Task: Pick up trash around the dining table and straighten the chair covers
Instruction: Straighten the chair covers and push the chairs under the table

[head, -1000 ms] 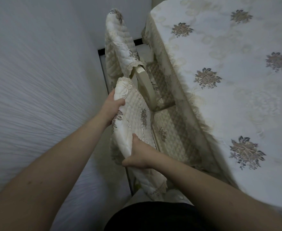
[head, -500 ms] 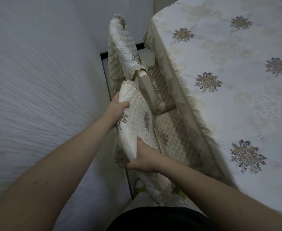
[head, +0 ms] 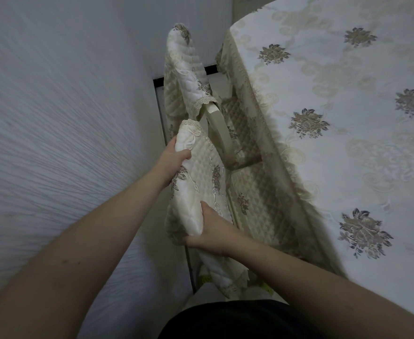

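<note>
Hands: left hand (head: 174, 159) and right hand (head: 213, 231) clamp quilted cream chair-back cover (head: 198, 187) | second covered chair (head: 189, 77) at 12 o'clock | floral-clothed table (head: 348, 143) at 3 o'clock | textured wall (head: 54, 118) at 9 o'clock

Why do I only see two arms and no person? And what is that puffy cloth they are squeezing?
The camera sits on the person's head and looks down, so you see only their arms, much as you see your own. There is just this one view.

The left hand grips the top of a quilted chair cover, cream with stitched flowers. The right hand holds it lower down. The cover sits on the back of a chair pushed in beside the table.

Farther away stands a second chair cover just like it. A bare piece of chair frame shows between them, and padded seat cushions lie below.

On the right is the dining table, under a pale tablecloth with flower patterns. Nothing lies on the part you can see. On the left is a plain wall.
</note>
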The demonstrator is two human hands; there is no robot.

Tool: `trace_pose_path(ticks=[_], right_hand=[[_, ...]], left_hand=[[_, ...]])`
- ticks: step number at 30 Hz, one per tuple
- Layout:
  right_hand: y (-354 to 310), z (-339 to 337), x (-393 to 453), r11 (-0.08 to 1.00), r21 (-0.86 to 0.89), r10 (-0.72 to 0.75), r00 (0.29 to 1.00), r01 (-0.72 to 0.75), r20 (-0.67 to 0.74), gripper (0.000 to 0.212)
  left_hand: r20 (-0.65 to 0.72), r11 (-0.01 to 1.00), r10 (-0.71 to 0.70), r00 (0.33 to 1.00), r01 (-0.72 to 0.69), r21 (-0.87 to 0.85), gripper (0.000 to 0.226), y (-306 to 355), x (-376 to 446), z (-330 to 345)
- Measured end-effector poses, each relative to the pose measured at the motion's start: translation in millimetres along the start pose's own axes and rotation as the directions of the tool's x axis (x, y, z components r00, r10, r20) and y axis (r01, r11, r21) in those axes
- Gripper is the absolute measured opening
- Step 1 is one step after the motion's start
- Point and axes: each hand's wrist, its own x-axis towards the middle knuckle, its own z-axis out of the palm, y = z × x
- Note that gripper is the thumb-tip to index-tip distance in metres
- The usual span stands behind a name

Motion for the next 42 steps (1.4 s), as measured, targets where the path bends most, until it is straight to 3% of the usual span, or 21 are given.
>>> trace_pose_path(ticks=[4,8,15,22,27,31,33,38,42], right_hand=[[9.2,-4.9,-4.1,0.998,0.007,-0.061,0.998,0.060,0.035,0.125],[8.5,-36.8,-18.0,0.990,-0.031,-0.131,0.987,0.135,0.094,0.101],[19.9,-102.0,7.7,0.985,-0.102,-0.147,0.985,0.138,-0.095,0.079],[2.4,-135.0,65.7,0.975,-0.200,-0.142,0.967,0.100,-0.210,0.074],[-21.5,-145.5,124.8,0.964,-0.258,-0.139,0.948,0.063,-0.286,0.074],[-27.7,-160.0,170.9,0.949,-0.314,-0.107,0.913,-0.024,-0.393,0.077],[-27.4,-167.5,190.1,0.940,-0.328,-0.056,0.900,-0.099,-0.431,0.081],[-30.5,-181.8,228.0,0.952,-0.282,-0.004,0.920,-0.117,-0.393,0.082],[-29.5,-181.4,246.8,0.955,-0.270,0.001,0.915,-0.120,-0.405,0.060]], left_hand=[[-0.050,0.985,0.043,0.998,-0.034,0.170,0.053,1.9,-3.5,2.2],[-0.113,0.902,0.096,0.989,-0.038,0.430,0.055,8.4,-7.6,3.0],[-0.135,0.829,0.130,0.982,-0.033,0.559,0.060,19.5,2.4,10.2],[-0.199,0.880,0.096,0.975,0.010,0.475,0.058,44.6,58.0,1.6],[-0.121,0.904,0.044,0.992,0.012,0.427,0.078,66.2,120.4,-9.4],[-0.082,0.886,0.030,0.996,0.011,0.464,0.064,75.6,159.8,-0.7],[-0.076,0.879,0.008,0.997,0.029,0.475,0.069,79.3,172.6,7.6],[-0.111,0.915,-0.060,0.992,0.099,0.391,0.073,77.0,200.9,21.1],[-0.123,0.947,-0.123,0.985,0.154,0.282,0.079,78.8,216.2,21.0]])
